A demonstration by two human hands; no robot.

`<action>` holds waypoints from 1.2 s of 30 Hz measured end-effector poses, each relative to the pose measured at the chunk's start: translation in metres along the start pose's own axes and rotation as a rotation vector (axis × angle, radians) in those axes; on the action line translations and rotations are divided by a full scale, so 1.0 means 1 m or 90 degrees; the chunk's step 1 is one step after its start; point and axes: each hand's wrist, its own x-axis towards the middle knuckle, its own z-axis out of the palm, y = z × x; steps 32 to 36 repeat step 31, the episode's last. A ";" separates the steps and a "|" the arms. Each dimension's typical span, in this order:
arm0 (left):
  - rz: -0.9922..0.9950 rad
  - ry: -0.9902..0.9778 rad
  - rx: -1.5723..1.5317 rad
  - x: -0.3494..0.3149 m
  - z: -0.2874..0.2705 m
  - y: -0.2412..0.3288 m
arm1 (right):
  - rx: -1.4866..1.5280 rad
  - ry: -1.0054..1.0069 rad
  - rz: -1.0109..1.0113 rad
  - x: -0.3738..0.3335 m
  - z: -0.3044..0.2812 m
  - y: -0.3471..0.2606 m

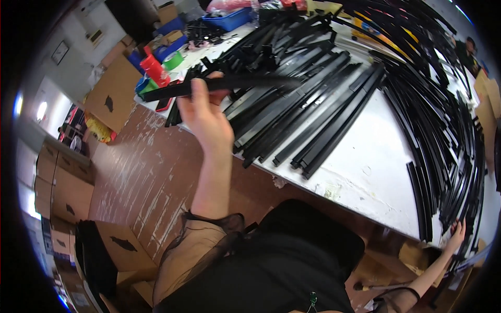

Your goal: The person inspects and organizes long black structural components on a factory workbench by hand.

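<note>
My left hand (207,112) is raised over the table's left edge, its thumb and fingers closed around a long black plastic strip (250,82). The strip lies roughly level and its right part is blurred. Beneath and beyond it, many similar black strips (313,115) are spread side by side on the white table (373,161). Far to the right, my right hand (457,236) reaches to the near end of a large pile of black strips (436,141). Its fingers are small in view and partly hidden among the strips, so its grip is unclear.
A red bottle (154,68) and a green tape roll (173,60) stand at the table's far left, near a blue bin (227,20). Cardboard boxes (73,190) are stacked on the left, with an open carton (125,248) nearby. Another person (464,49) is at the far right.
</note>
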 end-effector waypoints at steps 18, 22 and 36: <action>0.326 -0.310 0.789 0.218 -0.189 -0.070 | 0.014 -0.015 0.012 0.016 0.008 0.007; -0.318 -0.327 0.837 0.225 -0.199 -0.058 | 0.014 -0.005 0.025 0.020 0.003 0.015; 0.347 -0.529 1.097 0.231 -0.151 -0.063 | 0.136 0.012 0.077 0.004 -0.050 0.019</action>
